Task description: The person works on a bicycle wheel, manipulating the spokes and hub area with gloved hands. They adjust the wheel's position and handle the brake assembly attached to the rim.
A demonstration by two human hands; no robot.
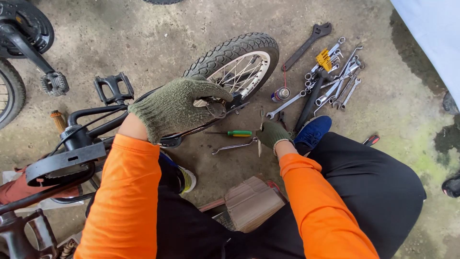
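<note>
- The small bicycle wheel with knobbly black tyre, white rim and thin steel spokes (239,60) lies in the black bike frame (103,122), tipped over on the stained concrete floor (158,38).
- From the wheel hub, bare floor opens toward 11 and 12 o'clock; at 3 o'clock, just beside the tyre, lies a heap of chrome spanners (335,81), with a long black adjustable wrench (306,45) at 2 o'clock.
- A small spray can with a red straw (281,93) stands between tyre and spanners, so the room there is tight.
- The left hand in a green knitted glove (179,105) sits at 7 o'clock of the hub, curled over the frame end by the axle; its fingers pinch a small dark round part, though I cannot tell what that is.
- The right hand, gloved likewise (272,133), is well apart from the left, at 5 o'clock of the wheel, closed around thin metal tool handles (260,144) that point down toward 6.
- A green-handled screwdriver (235,133) and a bent chrome wrench (234,146) lie between the two hands.
- The frame's long axis runs from 8 o'clock, at the chain guard, up to 2 o'clock at the wheel.
- A black pedal (114,87) sticks up at 9 o'clock of the wheel.
- A blue shoe (312,132) rests just right of the right hand.
</note>
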